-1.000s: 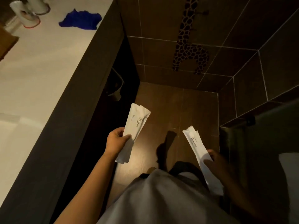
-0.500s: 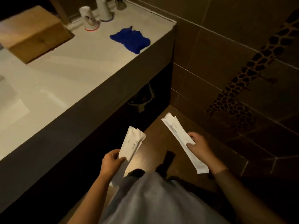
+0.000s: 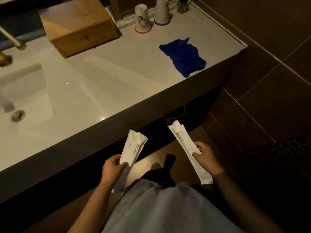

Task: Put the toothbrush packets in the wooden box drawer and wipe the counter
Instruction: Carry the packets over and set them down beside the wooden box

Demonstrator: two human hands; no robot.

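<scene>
- A dim, dark-tiled bathroom is shown; a pale counter (image 3: 117, 84) fills the upper left and centre of the frame, with a sink (image 3: 21, 105) at the left edge.
- A wooden box (image 3: 79, 27) is set at the upper left of centre, its drawer (image 3: 85, 38) shut, knob facing the viewer.
- A blue cloth (image 3: 184, 56) lies crumpled near the counter's right front corner; two upturned cups (image 3: 142, 18) stand behind it.
- One packet (image 3: 133, 148) is pinched at mid-length by the left hand (image 3: 113, 169); its long axis runs up and slightly right.
- A second packet (image 3: 186, 150) is gripped at mid-length by the right hand (image 3: 206, 158); its long axis tilts up and left.
- Both packets are held below the counter's front edge, well apart from the box.
- The drawer lies up and left of both hands; the left hand is nearer. Since both hands are occupied, one is judged to need freeing before the knob can be pulled.
- Compared with the earlier frames, the view has turned from the floor toward the counter, and the box is now nearer the frame's centre. Both grasps are unchanged.
</scene>
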